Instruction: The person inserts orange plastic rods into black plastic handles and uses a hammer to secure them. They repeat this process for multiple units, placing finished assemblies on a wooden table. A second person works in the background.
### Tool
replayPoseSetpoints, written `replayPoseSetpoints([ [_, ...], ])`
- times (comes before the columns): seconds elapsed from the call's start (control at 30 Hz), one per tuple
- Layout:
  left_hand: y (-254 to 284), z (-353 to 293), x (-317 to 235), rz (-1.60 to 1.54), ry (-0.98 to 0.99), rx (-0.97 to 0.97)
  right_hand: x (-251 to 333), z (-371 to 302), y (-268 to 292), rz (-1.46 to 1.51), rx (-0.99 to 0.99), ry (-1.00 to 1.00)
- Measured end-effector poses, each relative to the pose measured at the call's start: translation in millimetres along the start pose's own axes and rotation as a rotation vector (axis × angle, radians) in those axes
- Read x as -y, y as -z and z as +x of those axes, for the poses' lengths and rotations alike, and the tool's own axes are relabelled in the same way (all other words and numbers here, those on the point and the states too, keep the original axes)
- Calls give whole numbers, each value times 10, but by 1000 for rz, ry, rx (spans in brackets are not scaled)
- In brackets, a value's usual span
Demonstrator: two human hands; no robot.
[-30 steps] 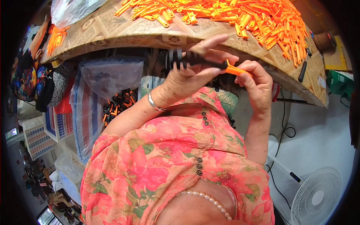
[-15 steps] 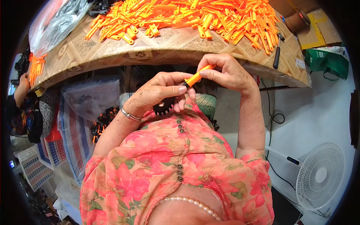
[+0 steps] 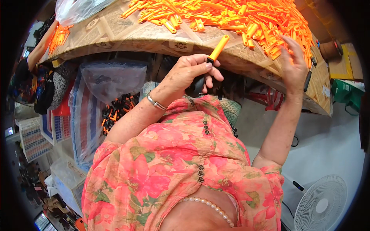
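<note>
Pinched between the thumb and fingers of my left hand (image 3: 192, 73) is a black part, with an orange plastic handle piece (image 3: 219, 47) sticking up from it. Most of the black part is hidden under the palm. My right hand (image 3: 295, 69) is raised at the edge of a big heap of orange plastic handle pieces (image 3: 216, 24). Its fingers are apart, slightly blurred, with nothing seen in them. The heap lies on the patterned tabletop (image 3: 115, 32).
A striped bag (image 3: 83, 115) under the table's left side has black and orange parts (image 3: 119, 111) beside it. Another person's arm (image 3: 40, 48) reaches to a small orange pile (image 3: 59, 36). A black-handled tool (image 3: 307, 80) lies at right, and a white fan (image 3: 320, 206) stands below.
My right hand has let go of the orange handle piece and moved up and right to the heap. My left hand keeps its hold, now tilting the piece upward. The whole view has shifted.
</note>
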State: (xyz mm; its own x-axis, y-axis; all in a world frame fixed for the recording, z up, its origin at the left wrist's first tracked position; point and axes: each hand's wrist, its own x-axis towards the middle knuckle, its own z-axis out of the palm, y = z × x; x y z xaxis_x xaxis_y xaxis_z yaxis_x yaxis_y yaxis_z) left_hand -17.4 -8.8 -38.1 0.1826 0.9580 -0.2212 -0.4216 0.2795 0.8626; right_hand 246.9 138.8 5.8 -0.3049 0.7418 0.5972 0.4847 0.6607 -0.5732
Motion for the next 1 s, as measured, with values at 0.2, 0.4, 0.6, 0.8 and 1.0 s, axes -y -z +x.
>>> replayPoseSetpoints([
  [0.2, -8, 150, 29, 107, -40, -89, -1577, -400, 955, -1046, -110, -222],
  [0.4, -103, 244, -41, 98, -3, -203, -1751, -383, 1089, -681, 60, -402],
  [0.6, -167, 269, -129, 108, 66, -207, -1544, -531, 1269, -780, -35, -447],
  [0.8, -144, 239, -204, 97, 128, -247, 230, -712, 357, 198, 252, -551],
  [1.0, -144, 256, -254, 92, 153, -242, 596, -912, -87, 108, 425, -176],
])
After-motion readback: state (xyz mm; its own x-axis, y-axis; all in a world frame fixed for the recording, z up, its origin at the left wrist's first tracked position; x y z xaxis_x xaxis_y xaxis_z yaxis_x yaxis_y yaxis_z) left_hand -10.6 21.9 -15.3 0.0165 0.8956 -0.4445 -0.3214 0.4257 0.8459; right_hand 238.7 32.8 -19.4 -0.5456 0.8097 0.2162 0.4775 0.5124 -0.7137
